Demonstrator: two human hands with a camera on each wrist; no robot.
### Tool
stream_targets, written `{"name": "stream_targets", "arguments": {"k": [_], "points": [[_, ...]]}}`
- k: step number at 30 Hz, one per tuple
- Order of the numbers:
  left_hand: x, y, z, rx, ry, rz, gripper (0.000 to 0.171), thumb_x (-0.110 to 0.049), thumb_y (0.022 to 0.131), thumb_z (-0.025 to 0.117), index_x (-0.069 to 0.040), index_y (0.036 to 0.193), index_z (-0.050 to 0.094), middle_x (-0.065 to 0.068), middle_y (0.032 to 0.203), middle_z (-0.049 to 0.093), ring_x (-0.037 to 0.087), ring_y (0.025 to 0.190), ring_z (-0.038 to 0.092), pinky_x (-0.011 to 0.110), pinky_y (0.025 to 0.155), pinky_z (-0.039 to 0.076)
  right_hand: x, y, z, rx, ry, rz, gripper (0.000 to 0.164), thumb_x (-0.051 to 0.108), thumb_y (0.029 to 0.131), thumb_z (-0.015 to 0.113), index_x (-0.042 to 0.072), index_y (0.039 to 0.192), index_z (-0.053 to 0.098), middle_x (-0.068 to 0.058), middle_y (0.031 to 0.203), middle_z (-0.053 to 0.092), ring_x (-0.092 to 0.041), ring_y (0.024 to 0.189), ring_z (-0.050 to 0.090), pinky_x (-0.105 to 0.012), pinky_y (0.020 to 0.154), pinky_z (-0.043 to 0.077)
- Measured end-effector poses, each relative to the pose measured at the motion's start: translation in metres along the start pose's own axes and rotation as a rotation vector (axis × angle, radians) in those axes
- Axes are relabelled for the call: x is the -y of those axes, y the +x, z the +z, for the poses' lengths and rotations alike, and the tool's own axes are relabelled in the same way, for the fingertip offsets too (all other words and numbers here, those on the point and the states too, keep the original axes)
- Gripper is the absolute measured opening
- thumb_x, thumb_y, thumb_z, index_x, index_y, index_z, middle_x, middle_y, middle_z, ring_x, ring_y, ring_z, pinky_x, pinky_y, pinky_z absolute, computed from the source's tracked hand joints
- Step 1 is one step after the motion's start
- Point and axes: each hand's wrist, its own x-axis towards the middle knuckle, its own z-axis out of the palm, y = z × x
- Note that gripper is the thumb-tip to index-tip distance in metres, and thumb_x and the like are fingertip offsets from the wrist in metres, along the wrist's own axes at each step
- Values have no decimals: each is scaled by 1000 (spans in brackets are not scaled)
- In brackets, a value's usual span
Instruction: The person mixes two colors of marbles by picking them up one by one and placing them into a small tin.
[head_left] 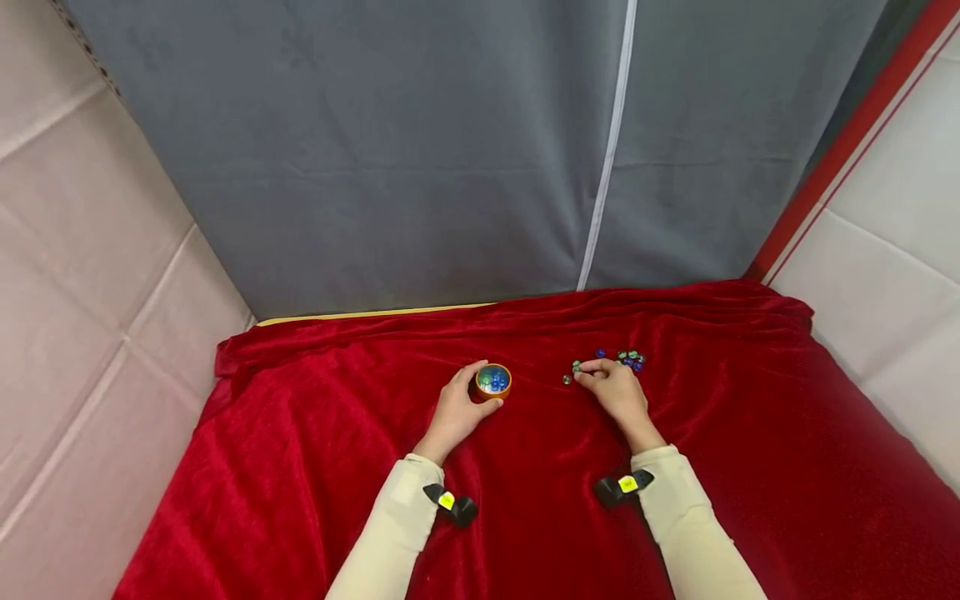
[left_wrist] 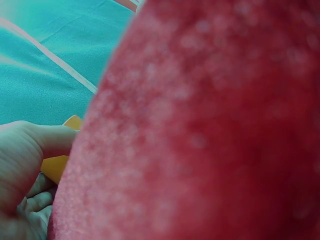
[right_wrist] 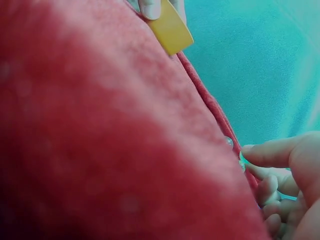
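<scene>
My left hand (head_left: pixel 457 410) grips a small round yellow-orange container (head_left: pixel 477 395) on the red cloth, fingers on its far side and thumb on its near side. Blue and green marbles (head_left: pixel 495 384) lie inside it. To the right, my right hand (head_left: pixel 619 395) is down at the cloth, pinching a green glass marble (right_wrist: pixel 243 159) between thumb and fingertip. Beside those fingertips lies another clear greenish marble (head_left: pixel 567 379). Just past the right hand several blue and green marbles (head_left: pixel 632 360) sit in a loose cluster, some partly hidden by the hand.
Red velvet cloth (head_left: pixel 315 467) with soft folds covers the table. A grey curtain (head_left: pixel 420 167) hangs behind it, and pale padded panels (head_left: pixel 97 275) stand at both sides. One blue marble (head_left: pixel 601 353) lies a little left of the cluster.
</scene>
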Motion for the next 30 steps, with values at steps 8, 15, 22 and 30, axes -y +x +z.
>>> {"name": "stream_targets", "arguments": {"k": [8, 15, 22, 30], "points": [[0, -5, 1, 8, 2, 6, 65, -15, 78, 79, -10, 137, 52, 14, 138, 54, 32, 124, 53, 48, 105, 43, 2, -6, 2, -6, 189, -19, 28, 18, 89, 66, 1, 111, 69, 4, 72, 53, -11, 69, 45, -24, 62, 38], [-1, -4, -2, -2, -4, 12, 65, -14, 78, 79, -10, 136, 52, 15, 137, 55, 33, 123, 53, 49, 105, 43, 12, -9, 3, -10, 294, -43, 27, 16, 88, 68, 1, 110, 69, 8, 68, 49, -7, 66, 44, -20, 60, 39], [-1, -2, -3, 3, -2, 6, 65, -14, 78, 79, -11, 137, 52, 13, 137, 55, 32, 123, 53, 48, 106, 43, 23, -15, 5, 18, 319, -77, 27, 17, 89, 67, 1, 111, 68, 4, 70, 48, -9, 65, 42, -22, 58, 38], [0, -1, -1, -1, -5, 25, 65, -14, 78, 79, -9, 137, 51, 14, 136, 55, 32, 123, 54, 48, 105, 44, 42, -18, 8, 28, 314, -137, 26, 18, 88, 67, 3, 110, 69, 4, 68, 49, -10, 61, 42, -22, 55, 37]]}}
